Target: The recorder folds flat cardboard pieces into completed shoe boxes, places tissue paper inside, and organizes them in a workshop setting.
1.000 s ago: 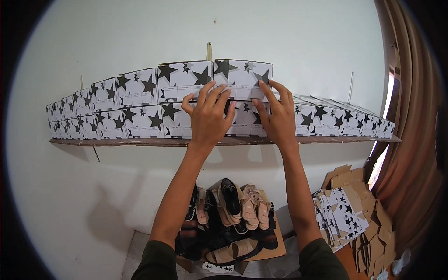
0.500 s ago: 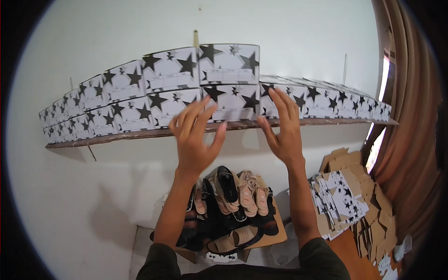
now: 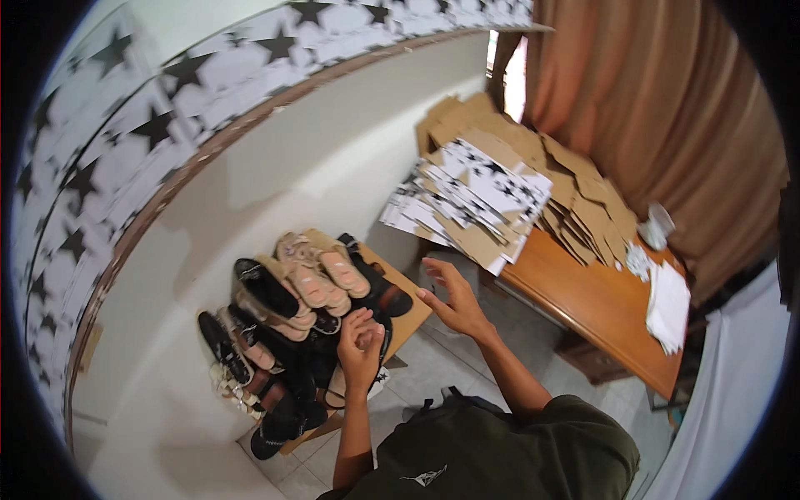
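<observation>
My left hand (image 3: pixel 360 350) hovers over the near right part of a small table, its fingers loosely curled with gaps between them and nothing held. To its right, my right hand (image 3: pixel 457 302) is raised with fingers apart, also empty. Beneath and left of the hands, the small wooden table (image 3: pixel 407 332) bears a pile of shoes and sandals. Among them are a black slip-on shoe (image 3: pixel 265 286), pale sandals with pinkish insoles (image 3: pixel 307 283) and a black flat (image 3: pixel 223 343).
A wall shelf (image 3: pixel 215 146) carries white boxes with black stars (image 3: pixel 154 125). On a brown desk (image 3: pixel 575 304) at right lie flattened star-printed cardboard pieces (image 3: pixel 492 179), brown cardboard (image 3: pixel 583 192), white paper sheets (image 3: pixel 668 304) and a crumpled plastic bag (image 3: pixel 656 225). A brown curtain (image 3: pixel 633 100) hangs behind.
My view has swung right and down, from the shelf of boxes toward the shoes and desk. Both hands have come away from the boxes and lowered, with nothing in them.
</observation>
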The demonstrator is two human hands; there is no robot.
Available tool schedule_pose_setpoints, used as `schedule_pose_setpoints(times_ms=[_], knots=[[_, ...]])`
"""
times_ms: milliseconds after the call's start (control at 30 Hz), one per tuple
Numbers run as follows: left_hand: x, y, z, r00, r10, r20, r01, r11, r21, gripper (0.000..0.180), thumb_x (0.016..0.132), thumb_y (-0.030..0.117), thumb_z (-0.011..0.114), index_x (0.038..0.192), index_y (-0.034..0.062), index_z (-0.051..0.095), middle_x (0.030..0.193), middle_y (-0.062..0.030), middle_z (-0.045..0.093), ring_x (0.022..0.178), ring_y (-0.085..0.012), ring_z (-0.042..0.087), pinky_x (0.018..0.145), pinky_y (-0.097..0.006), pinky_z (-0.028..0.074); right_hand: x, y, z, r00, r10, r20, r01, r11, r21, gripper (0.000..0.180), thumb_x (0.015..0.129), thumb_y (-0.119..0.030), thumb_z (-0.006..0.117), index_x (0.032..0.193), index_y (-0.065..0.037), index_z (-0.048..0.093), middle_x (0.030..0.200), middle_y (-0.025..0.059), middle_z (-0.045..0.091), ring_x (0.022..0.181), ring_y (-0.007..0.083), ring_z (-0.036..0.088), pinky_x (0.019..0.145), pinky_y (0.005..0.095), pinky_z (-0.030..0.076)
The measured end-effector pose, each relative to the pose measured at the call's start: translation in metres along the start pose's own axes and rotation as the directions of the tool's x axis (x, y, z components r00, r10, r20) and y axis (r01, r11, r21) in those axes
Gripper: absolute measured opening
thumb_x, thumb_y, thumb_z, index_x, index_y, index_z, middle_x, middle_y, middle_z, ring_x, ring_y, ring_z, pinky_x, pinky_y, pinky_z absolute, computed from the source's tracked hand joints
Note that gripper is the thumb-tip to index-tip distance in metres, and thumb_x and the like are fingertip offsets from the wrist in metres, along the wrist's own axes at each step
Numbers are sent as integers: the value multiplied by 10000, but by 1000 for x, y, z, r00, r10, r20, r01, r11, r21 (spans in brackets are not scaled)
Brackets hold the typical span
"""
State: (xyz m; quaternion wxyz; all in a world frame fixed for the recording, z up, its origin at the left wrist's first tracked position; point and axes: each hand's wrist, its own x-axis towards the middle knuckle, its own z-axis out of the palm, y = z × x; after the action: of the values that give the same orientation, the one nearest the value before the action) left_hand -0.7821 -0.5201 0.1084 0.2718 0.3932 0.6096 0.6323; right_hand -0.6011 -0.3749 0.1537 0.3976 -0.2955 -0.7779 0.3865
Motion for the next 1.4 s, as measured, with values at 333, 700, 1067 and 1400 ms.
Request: schedule_pose_setpoints(times_ms=[333,700,1067,1400], knots=[[-4,-60,123,941,-199,274,216,976,-34,455,935,175,743,1311,16,541,1204,-138,661,992,-155,646,837,-271,510,-93,113,-101,892,368,-263,-408,905,-119,632,953,-374,714,1412,-1,493,1334,230,585,1181,347,613,990,439,492],[69,-77,297,956,-129,262,117,991,60,442,919,202,752,1297,56,574,1195,-101,698,962,-152,684,759,-278,509,-54,226,-213,888,362,-282,-380,925,-9,557,961,-291,707,1395,1,513,1272,224,618,1170,327,611,976,421,496],[143,-123,407,937,-125,326,40,966,257,434,891,107,739,1285,45,567,1244,-159,675,979,-215,720,766,-336,559,9,346,-257,926,299,-230,-319,946,-53,504,970,-292,691,1345,2,527,1227,217,621,1046,311,643,870,413,522],[232,-189,468,930,-192,314,121,965,233,470,862,123,775,1268,11,567,1219,-190,641,987,-250,692,783,-331,579,83,428,-260,907,375,-192,-390,920,-47,415,992,-223,655,1336,-21,541,1269,177,601,988,257,671,841,372,542]])
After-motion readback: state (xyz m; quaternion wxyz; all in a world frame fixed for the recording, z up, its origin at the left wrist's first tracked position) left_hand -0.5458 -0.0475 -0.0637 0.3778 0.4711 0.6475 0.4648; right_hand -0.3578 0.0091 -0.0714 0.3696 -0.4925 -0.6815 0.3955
